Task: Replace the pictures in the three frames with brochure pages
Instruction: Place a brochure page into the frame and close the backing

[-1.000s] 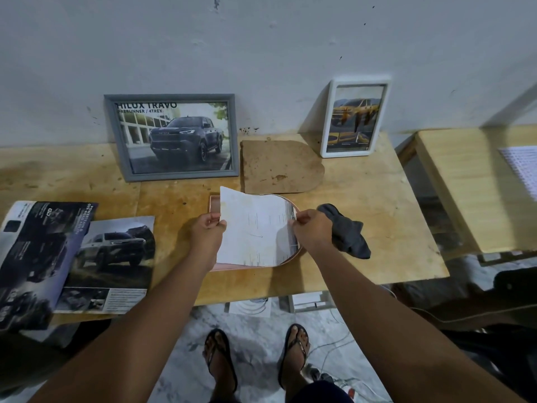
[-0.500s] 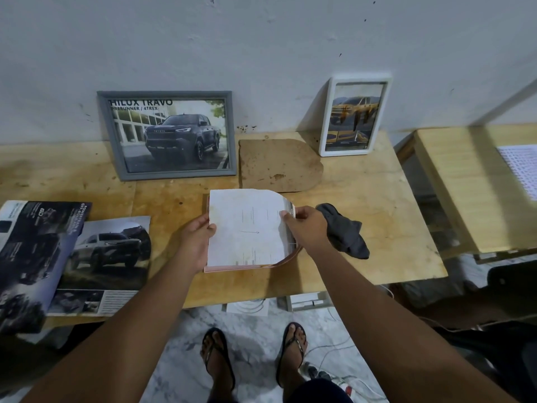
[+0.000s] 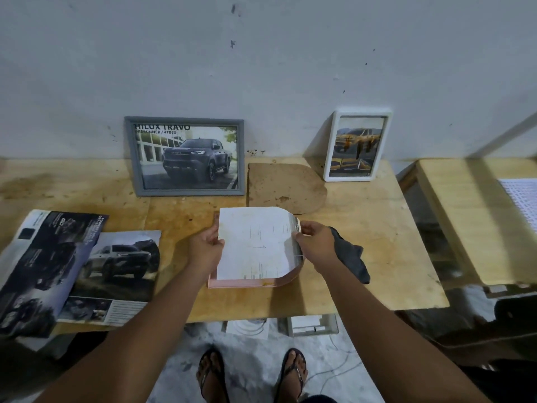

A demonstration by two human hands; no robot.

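Observation:
A pink frame (image 3: 247, 283) with one rounded end lies face down on the wooden table (image 3: 363, 242). Over it sits a white sheet (image 3: 255, 242) cut to the same shape, blank side up. My left hand (image 3: 206, 250) pinches the sheet's left edge and my right hand (image 3: 315, 242) pinches its right edge. The frame's brown backing board (image 3: 284, 186) lies just behind. A grey frame (image 3: 186, 157) with a dark truck page and a white frame (image 3: 357, 145) with a yellow truck page lean on the wall. An open brochure (image 3: 43, 266) and a loose truck page (image 3: 122, 269) lie at left.
A dark grey cloth (image 3: 351, 261) lies right of my right hand. A second wooden table (image 3: 465, 216) stands to the right with a white printed sheet (image 3: 523, 199) on it. Cables and a white box sit on the floor under the table's front edge.
The sheet was held tilted up above the pink frame and has come down flat onto it. Both hands kept their hold on its edges.

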